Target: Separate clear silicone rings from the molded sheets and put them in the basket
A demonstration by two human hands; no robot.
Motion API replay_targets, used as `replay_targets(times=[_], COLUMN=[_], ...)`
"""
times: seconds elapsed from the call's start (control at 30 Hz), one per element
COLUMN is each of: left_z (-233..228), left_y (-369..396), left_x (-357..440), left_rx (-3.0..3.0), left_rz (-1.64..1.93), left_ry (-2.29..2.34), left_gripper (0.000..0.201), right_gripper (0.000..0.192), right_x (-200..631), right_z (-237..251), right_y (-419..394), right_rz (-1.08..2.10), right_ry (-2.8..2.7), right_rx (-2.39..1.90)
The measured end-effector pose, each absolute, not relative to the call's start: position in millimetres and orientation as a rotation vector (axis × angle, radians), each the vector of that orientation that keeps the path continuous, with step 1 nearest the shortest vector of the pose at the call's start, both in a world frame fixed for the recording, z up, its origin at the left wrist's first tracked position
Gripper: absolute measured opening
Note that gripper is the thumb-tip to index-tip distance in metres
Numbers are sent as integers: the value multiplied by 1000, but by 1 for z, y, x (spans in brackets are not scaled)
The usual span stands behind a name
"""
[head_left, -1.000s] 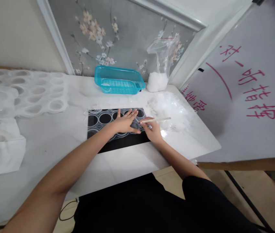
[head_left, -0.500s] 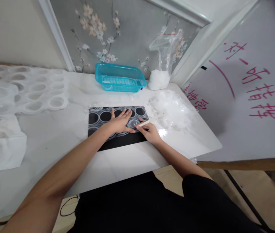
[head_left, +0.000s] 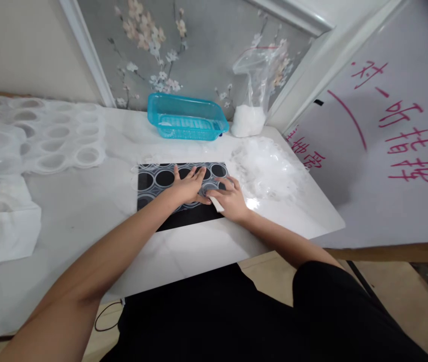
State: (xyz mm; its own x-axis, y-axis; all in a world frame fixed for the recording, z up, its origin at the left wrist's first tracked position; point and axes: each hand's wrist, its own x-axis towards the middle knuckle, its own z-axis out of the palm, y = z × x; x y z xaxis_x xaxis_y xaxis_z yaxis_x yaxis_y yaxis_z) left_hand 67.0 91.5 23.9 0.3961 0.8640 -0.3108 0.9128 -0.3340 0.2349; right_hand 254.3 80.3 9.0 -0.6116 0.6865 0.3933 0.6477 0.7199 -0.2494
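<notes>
Head view. Whiteboard (head_left: 383,166), right of the black mat (head_left: 183,201): pink handwritten characters, not legible enough to transcribe. Clear ring-patterned sheet (head_left: 161,177) lies on the mat, at the white table's (head_left: 85,221) centre. Left hand (head_left: 188,186): flat, fingers spread, pressing the sheet, grasping nothing. Right hand (head_left: 231,200): closed around a white stick (head_left: 217,204), just beside the left. Since half a second ago, the stick has dropped from slanting up-right to lying low under the palm. Teal basket (head_left: 185,119) behind the mat.
</notes>
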Motion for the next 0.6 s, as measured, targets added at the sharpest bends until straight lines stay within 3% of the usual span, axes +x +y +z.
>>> replay_targets(times=[0.2,0.33,0.5,0.6], left_z=[29,27,23,21], left_y=[87,77,63,60], left_x=[66,41,6,2], left_rx=[2341,2338,2293,2229], left_rz=[-125,-2,-213,-209], left_ry=[1505,1495,1568,1595], left_gripper=[106,107,111,110], right_gripper=[30,23,20,18], right_x=[249,230,212,211], right_z=[33,17,-1,-3], right_y=[139,101,58,58], right_rz=[106,360,804,900], right_ry=[-1706,-2035,-2097,-2108], right_rx=[-1261,-1060,-968,-968])
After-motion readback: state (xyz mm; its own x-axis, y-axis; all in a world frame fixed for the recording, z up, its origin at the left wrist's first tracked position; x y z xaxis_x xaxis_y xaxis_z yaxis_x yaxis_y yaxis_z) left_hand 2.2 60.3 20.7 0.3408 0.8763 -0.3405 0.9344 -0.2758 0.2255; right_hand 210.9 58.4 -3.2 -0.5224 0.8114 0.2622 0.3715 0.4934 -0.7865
